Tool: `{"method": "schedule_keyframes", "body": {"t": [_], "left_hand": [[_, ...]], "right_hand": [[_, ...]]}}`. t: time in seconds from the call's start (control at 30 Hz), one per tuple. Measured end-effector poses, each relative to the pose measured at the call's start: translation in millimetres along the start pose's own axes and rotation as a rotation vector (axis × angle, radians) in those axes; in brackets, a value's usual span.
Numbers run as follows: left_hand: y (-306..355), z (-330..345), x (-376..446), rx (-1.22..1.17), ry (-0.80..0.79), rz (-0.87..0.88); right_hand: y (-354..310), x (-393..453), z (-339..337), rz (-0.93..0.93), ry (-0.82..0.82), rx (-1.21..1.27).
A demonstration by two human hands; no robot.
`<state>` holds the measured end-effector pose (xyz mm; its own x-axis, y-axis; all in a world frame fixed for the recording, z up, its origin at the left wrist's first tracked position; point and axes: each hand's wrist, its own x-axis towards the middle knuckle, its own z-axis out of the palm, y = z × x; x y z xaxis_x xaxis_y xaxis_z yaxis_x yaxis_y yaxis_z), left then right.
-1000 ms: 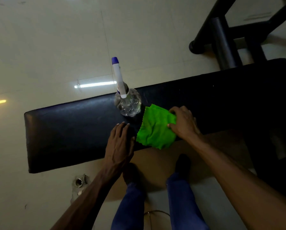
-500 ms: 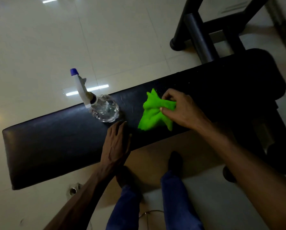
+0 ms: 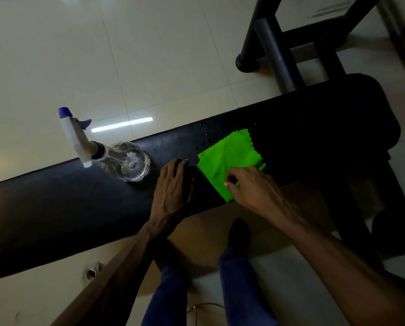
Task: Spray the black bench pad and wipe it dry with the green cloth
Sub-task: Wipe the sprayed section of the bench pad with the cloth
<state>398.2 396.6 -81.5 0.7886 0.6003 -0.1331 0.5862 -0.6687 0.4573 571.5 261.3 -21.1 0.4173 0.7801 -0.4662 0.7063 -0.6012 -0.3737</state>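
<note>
I see clear plastic spray bottle (image 3: 124,163) beside flat left hand (image 3: 173,188); right hand (image 3: 251,187) pinches scalloped green cloth (image 3: 229,158) on black padded bench pad (image 3: 55,208).

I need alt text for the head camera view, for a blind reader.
The right hand presses a bright green cloth on a long black bench pad. The left hand rests flat beside a clear plastic spray bottle.

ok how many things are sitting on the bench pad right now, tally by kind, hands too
spray bottle: 1
green cloth: 1
hands: 2, left hand flat on the black bench pad, right hand on the cloth
total: 4
</note>
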Motion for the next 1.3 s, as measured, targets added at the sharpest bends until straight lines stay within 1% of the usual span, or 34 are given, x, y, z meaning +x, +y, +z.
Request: {"method": "schedule_keyframes", "body": {"t": [0.07, 0.1, 0.17, 0.23, 0.3, 0.43, 0.53, 0.63, 0.7, 0.77, 0.87, 0.97, 1.0, 1.07, 1.13, 1.17, 1.23, 1.3], "left_hand": [[-2, 3, 6, 0.024, 0.01, 0.0], [-2, 4, 9, 0.043, 0.02, 0.003], [-4, 6, 15, 0.079, 0.031, 0.008], [-9, 10, 23, 0.114, 0.044, 0.021], [-14, 16, 29, 0.139, 0.042, -0.009], [-19, 29, 28, 0.126, 0.037, -0.098], [-20, 33, 26, 0.113, 0.052, -0.102], [-24, 35, 27, 0.108, 0.079, -0.081], [-31, 37, 26, 0.115, 0.105, -0.05], [-37, 38, 25, 0.131, 0.12, -0.018], [-37, 35, 23, 0.12, 0.093, 0.0], [-40, 30, 22, 0.138, 0.077, 0.007], [-42, 30, 22, 0.144, 0.088, 0.024], [-45, 34, 22, 0.144, 0.122, 0.046], [-50, 41, 21, 0.14, 0.159, 0.046], [-52, 43, 21, 0.14, 0.168, 0.051], [-54, 45, 21, 0.133, 0.161, 0.064], [-55, 41, 19, 0.129, 0.14, 0.079]], "right_hand": [[11, 14, 12, -0.015, 0.17, 0.07], [15, 23, 16, -0.031, 0.223, 0.088], [21, 40, 26, -0.092, 0.229, 0.075], [26, 53, 42, -0.192, 0.176, -0.043], [35, 59, 62, -0.271, 0.163, -0.185], [66, 61, 75, -0.326, 0.235, -0.336], [74, 74, 63, -0.264, 0.282, -0.338], [45, 92, 63, -0.103, 0.361, -0.252], [24, 87, 83, -0.062, 0.423, -0.225], [9, 68, 110, -0.122, 0.447, -0.223], [10, 29, 136, -0.189, 0.423, -0.23], [33, 20, 127, -0.255, 0.368, -0.262], [39, 27, 120, -0.234, 0.382, -0.266], [34, 47, 113, -0.063, 0.473, -0.236], [4, 60, 125, 0.154, 0.599, -0.175], [-15, 61, 136, 0.207, 0.639, -0.15], [-42, 52, 158, 0.203, 0.654, -0.115], [-45, 33, 168, 0.125, 0.584, -0.102]]}}
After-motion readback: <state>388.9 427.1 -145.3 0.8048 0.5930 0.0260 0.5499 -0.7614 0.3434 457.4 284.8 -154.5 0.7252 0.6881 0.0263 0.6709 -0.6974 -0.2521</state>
